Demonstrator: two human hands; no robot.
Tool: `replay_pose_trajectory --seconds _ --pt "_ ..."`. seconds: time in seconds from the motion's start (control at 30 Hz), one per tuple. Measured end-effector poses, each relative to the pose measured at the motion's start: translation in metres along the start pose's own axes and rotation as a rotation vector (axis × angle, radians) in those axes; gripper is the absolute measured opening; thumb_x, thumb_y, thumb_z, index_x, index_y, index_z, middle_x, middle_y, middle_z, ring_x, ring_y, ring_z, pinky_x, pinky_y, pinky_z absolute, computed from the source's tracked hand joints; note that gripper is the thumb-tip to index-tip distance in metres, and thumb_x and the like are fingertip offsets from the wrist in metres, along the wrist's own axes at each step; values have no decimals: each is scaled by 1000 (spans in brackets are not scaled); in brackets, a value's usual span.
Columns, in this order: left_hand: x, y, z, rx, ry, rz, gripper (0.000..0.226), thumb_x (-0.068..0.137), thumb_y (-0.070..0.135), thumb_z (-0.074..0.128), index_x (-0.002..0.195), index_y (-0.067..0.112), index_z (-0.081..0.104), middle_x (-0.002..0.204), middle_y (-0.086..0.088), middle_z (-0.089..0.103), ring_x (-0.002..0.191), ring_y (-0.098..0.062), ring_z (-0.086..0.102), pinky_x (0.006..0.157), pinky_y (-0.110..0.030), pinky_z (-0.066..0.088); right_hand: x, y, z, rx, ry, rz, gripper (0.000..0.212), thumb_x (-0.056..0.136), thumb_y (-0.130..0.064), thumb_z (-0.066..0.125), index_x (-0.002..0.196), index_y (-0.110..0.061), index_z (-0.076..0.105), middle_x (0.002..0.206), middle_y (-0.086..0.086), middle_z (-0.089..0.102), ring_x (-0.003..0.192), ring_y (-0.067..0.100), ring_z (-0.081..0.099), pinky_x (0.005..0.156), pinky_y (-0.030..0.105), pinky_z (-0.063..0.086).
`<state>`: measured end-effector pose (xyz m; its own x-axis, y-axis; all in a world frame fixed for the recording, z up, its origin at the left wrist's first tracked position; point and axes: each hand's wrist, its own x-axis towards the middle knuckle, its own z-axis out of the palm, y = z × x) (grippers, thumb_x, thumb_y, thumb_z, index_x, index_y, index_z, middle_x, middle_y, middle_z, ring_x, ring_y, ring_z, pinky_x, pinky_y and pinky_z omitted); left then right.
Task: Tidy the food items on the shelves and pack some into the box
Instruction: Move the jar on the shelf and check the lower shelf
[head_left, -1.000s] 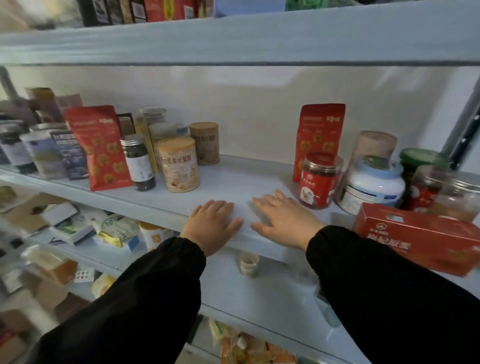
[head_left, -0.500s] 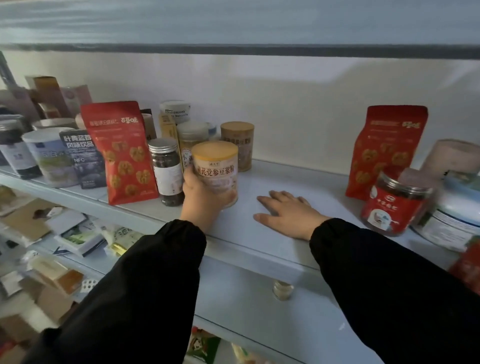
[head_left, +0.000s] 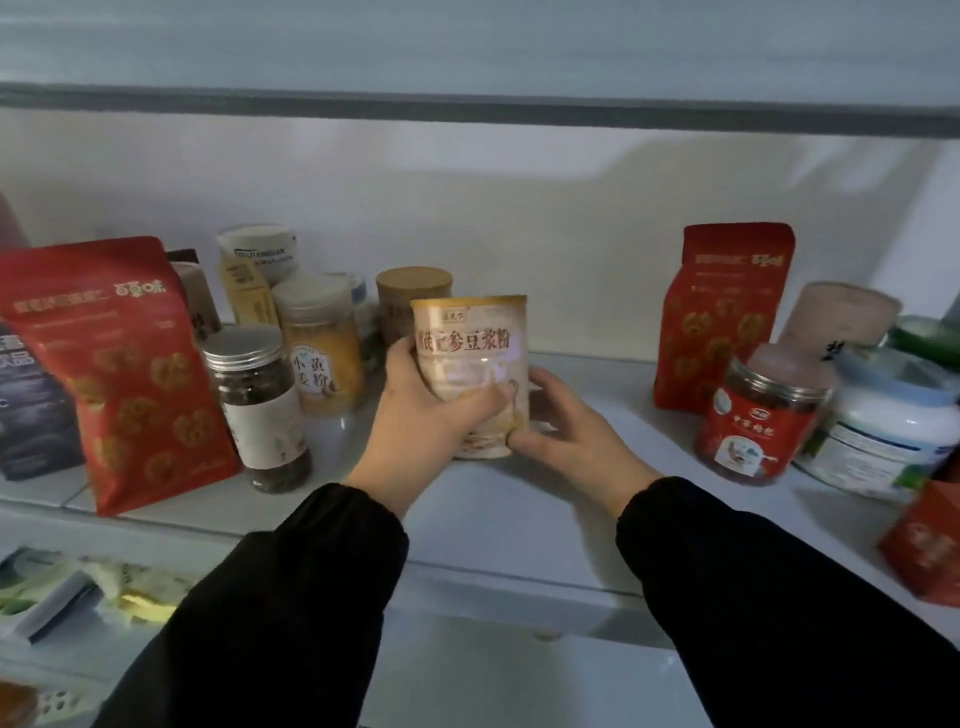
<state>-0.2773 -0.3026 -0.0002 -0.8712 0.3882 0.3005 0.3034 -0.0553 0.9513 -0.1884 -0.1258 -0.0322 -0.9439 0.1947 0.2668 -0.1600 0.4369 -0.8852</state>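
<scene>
A person's left hand (head_left: 415, 410) gripped a cream cylindrical can with a gold rim (head_left: 470, 338) at the middle of a pale grey shelf (head_left: 519, 509). Its fingers (head_left: 483, 402) wrapped across the can's printed front, with the palm against its left side. The right hand (head_left: 571, 431) cupped the can's lower right side, its thumb (head_left: 522, 440) pressed to the front near the base and its other fingers curling behind. The can stood slightly tilted; whether its base touched the shelf could not be told. Just to the left stood a clear jar with a silver lid (head_left: 260, 410) and a red printed pouch (head_left: 119, 374). Well to the right stood a red-labelled clear jar (head_left: 758, 415).
</scene>
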Motion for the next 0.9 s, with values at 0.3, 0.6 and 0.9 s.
replay_pose_trajectory --seconds 0.3,0.6,0.9 --pt "63 -7 63 -161 -280 -134 45 109 53 36 129 19 58 111 -4 76 98 -9 75 89 -33 59 18 12 -14 385 284 -3 79 84 -35 78 152 -31 39 138 3 67 128 26 64 112 58 47" --pt "80 -39 68 -566 -447 -421 78 105 67 10 140 22 63 135 -16 68 128 -34 64 114 -56 42 38 22 -20 444 214 59 62 85 -24 67 144 -29 48 136 7 68 129 30 64 113 60 45" --pt "83 -41 72 -569 -421 -371 73 108 61 14 141 17 62 135 -15 68 129 -31 64 116 -55 41 53 26 -22 517 157 65 101 79 -65 79 154 -11 39 146 20 59 137 38 56 115 67 38"
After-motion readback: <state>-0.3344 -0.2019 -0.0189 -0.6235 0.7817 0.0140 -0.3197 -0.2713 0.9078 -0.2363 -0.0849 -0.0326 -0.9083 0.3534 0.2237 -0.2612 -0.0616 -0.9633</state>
